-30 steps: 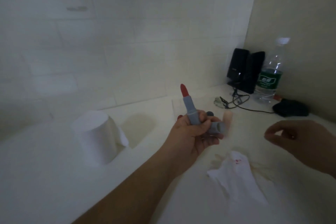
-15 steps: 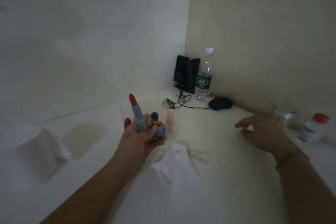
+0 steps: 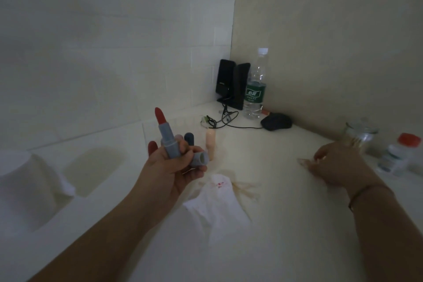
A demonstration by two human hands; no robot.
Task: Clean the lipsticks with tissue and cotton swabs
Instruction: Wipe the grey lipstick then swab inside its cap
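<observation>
My left hand (image 3: 174, 171) grips a grey-blue lipstick (image 3: 168, 142) upright, its red tip wound out. The same hand's lower fingers hold the matching cap (image 3: 198, 158) with its open end facing right. A white tissue (image 3: 217, 204) with red smears lies on the counter just below that hand. My right hand (image 3: 336, 165) hovers low at the right, fingers loosely bent, beside a glass jar of cotton swabs (image 3: 359, 136); I see nothing plainly held in it. A dark blue lipstick (image 3: 189, 138) and a peach lipstick (image 3: 210, 142) stand behind my left hand.
A white tissue roll (image 3: 25, 192) stands at the far left. In the back corner are black speakers (image 3: 231, 82), a green-labelled water bottle (image 3: 255, 91), a cable and a black mouse (image 3: 275, 121). A small red-capped bottle (image 3: 398, 155) stands right of the jar.
The view swung right, bringing the jar and the red-capped bottle into sight. My right hand moved away from the tissue toward the jar. My left hand kept its hold on the lipstick and cap.
</observation>
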